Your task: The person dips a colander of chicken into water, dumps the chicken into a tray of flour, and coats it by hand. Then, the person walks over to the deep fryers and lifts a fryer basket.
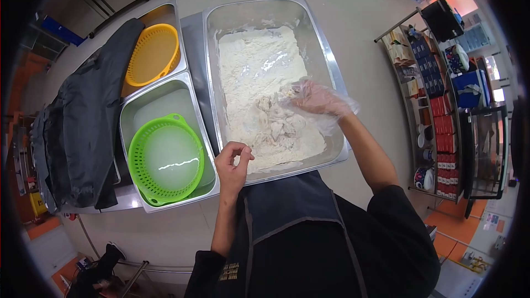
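From the head view, lumpy floured pieces point(280, 128) sit toward the near edge of the steel pan point(313, 44). Coating looks partway: pinkish patches show through, and the far flour point(251, 58) looks smoother. The gloved right hand point(317, 98) bends over them; whether it grips any, I cannot tell. The bare left hand point(233, 163), curled and seemingly empty, is at the near left corner.

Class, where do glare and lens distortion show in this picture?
Head view: wide-angle distortion with dark, rounded corners; head view: a white glare streak on the liquid inside the green colander, bright highlights along the rim of the metal flour pan.
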